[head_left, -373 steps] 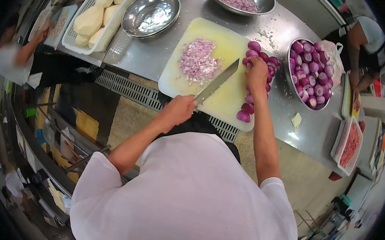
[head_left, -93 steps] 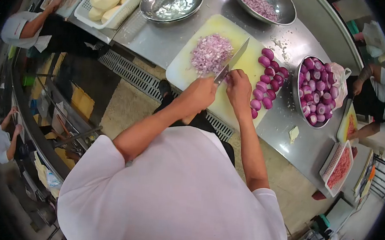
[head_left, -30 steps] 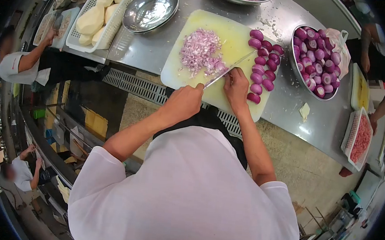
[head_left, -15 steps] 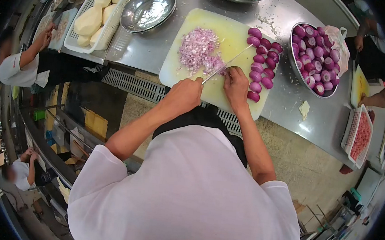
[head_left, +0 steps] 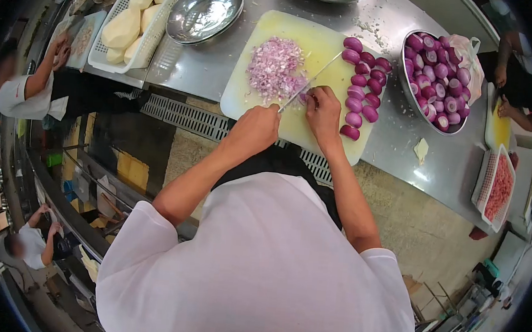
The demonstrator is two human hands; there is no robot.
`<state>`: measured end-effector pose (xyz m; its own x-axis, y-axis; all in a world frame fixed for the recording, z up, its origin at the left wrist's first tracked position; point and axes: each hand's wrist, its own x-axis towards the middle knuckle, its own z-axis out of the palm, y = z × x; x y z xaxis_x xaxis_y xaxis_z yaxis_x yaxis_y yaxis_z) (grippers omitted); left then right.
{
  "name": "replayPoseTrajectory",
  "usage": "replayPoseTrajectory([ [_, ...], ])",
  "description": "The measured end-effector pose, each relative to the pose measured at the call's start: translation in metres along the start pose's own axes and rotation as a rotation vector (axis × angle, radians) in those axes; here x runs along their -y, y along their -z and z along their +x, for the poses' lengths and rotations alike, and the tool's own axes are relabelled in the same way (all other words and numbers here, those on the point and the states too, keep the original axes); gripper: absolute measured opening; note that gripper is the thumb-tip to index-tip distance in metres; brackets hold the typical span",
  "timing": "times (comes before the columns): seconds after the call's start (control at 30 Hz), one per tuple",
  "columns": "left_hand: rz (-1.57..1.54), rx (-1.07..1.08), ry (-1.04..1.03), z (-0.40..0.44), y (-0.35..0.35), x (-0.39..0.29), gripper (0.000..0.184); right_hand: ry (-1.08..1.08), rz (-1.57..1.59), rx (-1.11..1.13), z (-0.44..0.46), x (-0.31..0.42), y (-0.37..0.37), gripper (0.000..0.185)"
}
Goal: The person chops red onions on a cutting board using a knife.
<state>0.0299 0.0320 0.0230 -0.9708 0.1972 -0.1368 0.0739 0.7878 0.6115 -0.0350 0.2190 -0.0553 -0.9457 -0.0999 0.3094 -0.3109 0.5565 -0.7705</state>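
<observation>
My left hand (head_left: 256, 128) is wrapped around the handle of a knife (head_left: 314, 82). Its thin blade slants up and right across the cutting board (head_left: 237, 93). Close by on the right, my right hand (head_left: 324, 114) has its fingers curled over an onion piece (head_left: 304, 101) beside the blade; the fingers mostly hide it. Left of the blade lies a heap of chopped onion (head_left: 275, 67). Along the board's right side, peeled purple onions (head_left: 354, 104) stand in rows.
A metal bowl of onions (head_left: 435, 82) stands right of the board, a scrap (head_left: 420, 151) near it. At left are an upturned-looking metal bowl (head_left: 204, 12) and a white basket (head_left: 110, 62) of peeled roots. Minced meat (head_left: 499, 187) sits far right. Co-workers stand at both sides.
My right hand has shifted slightly up and left, and the knife blade has swung a little, its tip moving left and up. Co-workers' hands at the right and lower left have moved.
</observation>
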Motion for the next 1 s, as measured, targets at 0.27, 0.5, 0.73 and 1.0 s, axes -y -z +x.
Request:
replayPoseTrajectory([
  [0.27,0.006,-0.002,-0.022,0.008,-0.011,0.004,0.019,0.029,-0.028,0.008,0.003,0.001,-0.001,0.012],
  [0.5,-0.030,0.039,0.030,0.011,-0.012,0.002,0.021,0.038,-0.018,0.014,0.004,-0.007,-0.003,0.009],
  [0.73,-0.072,0.042,0.064,0.013,-0.017,-0.006,0.025,0.036,0.000,0.012,0.001,-0.010,-0.003,0.010],
  [1.0,-0.117,0.089,0.129,0.023,-0.012,-0.007,0.025,0.039,-0.006,0.048,0.002,-0.010,0.006,0.013],
])
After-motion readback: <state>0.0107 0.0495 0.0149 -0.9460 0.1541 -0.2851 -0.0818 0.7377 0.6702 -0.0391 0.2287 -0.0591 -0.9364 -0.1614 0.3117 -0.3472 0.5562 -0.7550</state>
